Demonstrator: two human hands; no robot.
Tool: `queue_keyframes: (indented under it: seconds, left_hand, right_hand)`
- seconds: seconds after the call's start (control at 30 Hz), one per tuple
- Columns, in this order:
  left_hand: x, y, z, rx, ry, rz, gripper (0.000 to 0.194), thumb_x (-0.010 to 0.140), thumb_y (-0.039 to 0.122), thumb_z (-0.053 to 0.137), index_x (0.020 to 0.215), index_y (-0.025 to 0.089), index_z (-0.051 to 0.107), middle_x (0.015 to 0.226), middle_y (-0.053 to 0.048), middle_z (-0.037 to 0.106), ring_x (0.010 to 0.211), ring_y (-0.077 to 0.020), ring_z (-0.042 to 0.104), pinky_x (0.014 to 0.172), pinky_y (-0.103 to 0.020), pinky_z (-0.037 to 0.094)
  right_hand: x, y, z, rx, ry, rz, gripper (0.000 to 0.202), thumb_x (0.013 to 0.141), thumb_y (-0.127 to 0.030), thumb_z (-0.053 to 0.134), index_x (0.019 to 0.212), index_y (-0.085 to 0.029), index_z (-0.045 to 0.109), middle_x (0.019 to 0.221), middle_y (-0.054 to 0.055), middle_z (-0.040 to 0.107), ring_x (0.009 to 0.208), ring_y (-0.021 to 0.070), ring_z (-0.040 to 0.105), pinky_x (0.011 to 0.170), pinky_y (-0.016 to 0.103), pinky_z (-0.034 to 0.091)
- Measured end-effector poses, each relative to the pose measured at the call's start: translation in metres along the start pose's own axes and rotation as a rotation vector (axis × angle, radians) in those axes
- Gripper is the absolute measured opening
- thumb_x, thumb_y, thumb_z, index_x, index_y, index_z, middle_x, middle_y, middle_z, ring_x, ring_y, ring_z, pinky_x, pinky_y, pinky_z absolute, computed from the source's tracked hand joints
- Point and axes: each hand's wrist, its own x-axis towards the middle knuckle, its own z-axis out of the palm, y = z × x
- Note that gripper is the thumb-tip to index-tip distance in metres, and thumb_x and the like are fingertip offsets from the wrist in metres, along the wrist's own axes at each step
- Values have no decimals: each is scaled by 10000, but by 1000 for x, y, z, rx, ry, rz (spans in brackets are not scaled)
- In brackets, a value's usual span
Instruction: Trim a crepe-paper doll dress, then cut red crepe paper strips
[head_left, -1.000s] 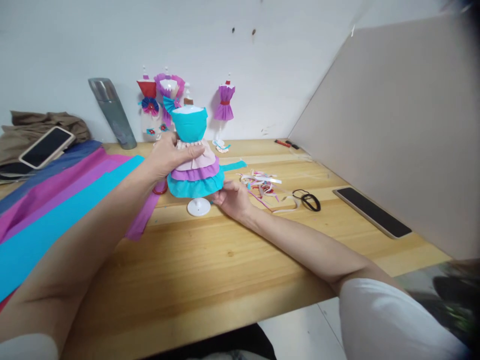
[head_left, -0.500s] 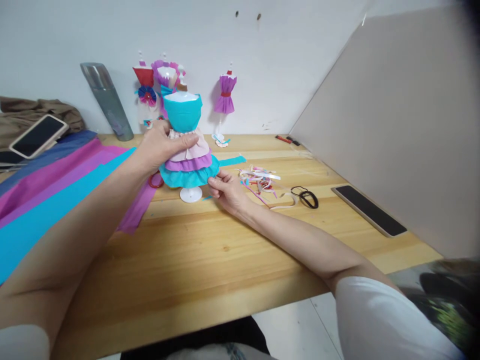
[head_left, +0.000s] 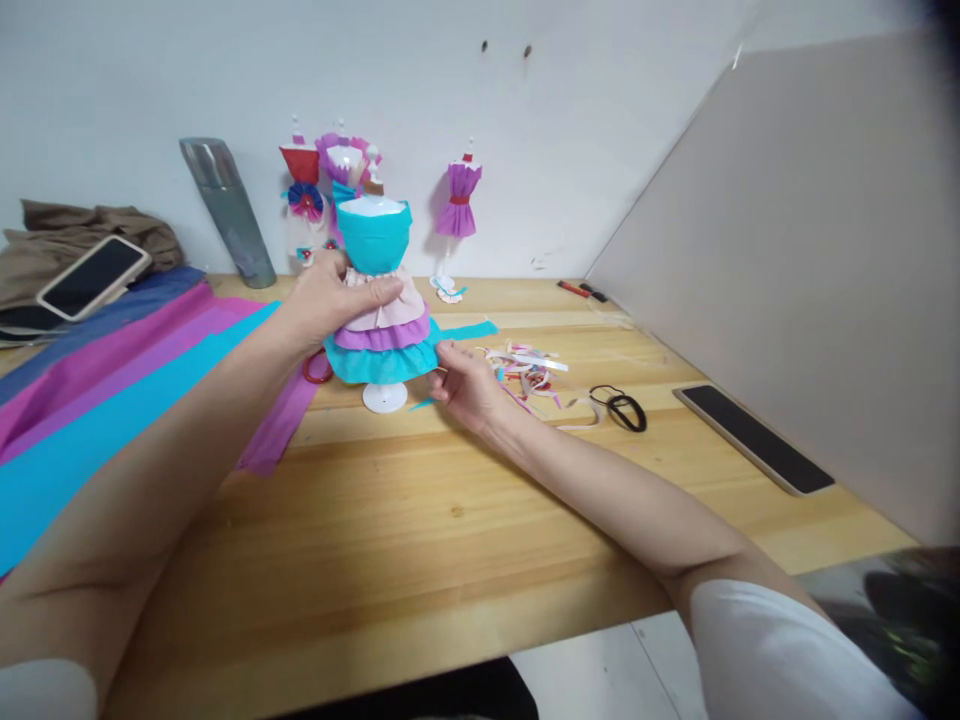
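A small white dress form (head_left: 385, 398) stands upright on the table, wearing a paper dress (head_left: 375, 240) with a turquoise top and a skirt tiered in pale pink, purple and turquoise. My left hand (head_left: 330, 300) is wrapped round its waist from the left, thumb across the pale pink tier; its other fingers are hidden behind. At the right edge of the lowest turquoise ruffle, my right hand (head_left: 461, 385) pinches the hem between thumb and fingers. Red-handled scissors (head_left: 316, 370), mostly covered, lie behind my left wrist.
Colored paper sheets (head_left: 135, 400) spread at left, beside a phone (head_left: 94, 277) and brown cloth (head_left: 142, 235). A bottle (head_left: 229, 215) and several dressed forms, one in purple (head_left: 459, 200), stand along the wall. Paper scraps (head_left: 529, 370), a black hair tie (head_left: 627, 412) and another phone (head_left: 754, 438) lie right.
The view has shifted slightly, so everything sits a little lower and further right. My right hand's fingers have moved a little at the hem; the left keeps its hold.
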Motion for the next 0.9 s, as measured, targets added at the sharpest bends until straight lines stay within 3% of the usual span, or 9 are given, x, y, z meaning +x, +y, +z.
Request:
queue_keyframes:
  seconds: [0.13,0.33,0.43,0.57,0.7,0.8,0.9]
  left_hand:
    - [1,-2,-2,-17,-55,27,463,679,569,806,897,164,748,932,-76,780,947,-300,734,834,-390,619]
    - [0,5,-2,-40,-83,20,443,681,528,789,915,158,719,956,-93,761,983,-313,731,850,-421,621]
    - [0,4,-3,-58,-96,35,467,653,547,808,902,165,710,953,-103,752,952,-311,731,845,-435,619]
    - [1,2,-4,-36,-100,37,457,670,551,817,922,181,721,977,-99,763,992,-318,735,872,-428,621]
    - [-1,3,-5,-57,-81,25,421,671,540,835,888,197,724,981,-80,781,975,-302,723,887,-435,618]
    - [-1,5,-5,-78,-61,-1,416,656,518,854,889,200,722,987,-77,788,970,-296,717,891,-440,610]
    - [0,3,-5,-76,-51,-3,430,648,509,850,905,191,717,992,-92,782,993,-312,727,882,-427,611]
  right_hand:
    - [4,-4,-2,8,33,21,465,735,-371,900,664,-217,467,530,-60,473,470,81,421,442,215,294]
    - [7,-2,0,159,77,58,384,858,-439,777,721,-226,488,569,-49,514,463,94,425,433,227,338]
    - [8,-2,1,161,77,77,378,835,-464,796,752,-224,515,575,-55,524,457,92,439,428,217,325]
    - [11,-2,2,137,103,11,393,790,-342,826,697,-225,462,508,-75,463,452,81,409,428,197,295]
    - [12,-1,0,195,133,5,379,832,-371,788,713,-227,459,551,-67,491,466,83,401,428,210,301]
    - [10,2,-1,164,78,13,402,843,-451,800,749,-233,475,583,-60,508,486,93,426,429,219,302]
    - [7,5,-1,130,19,12,422,789,-415,855,753,-233,476,585,-65,500,509,94,448,445,208,313]
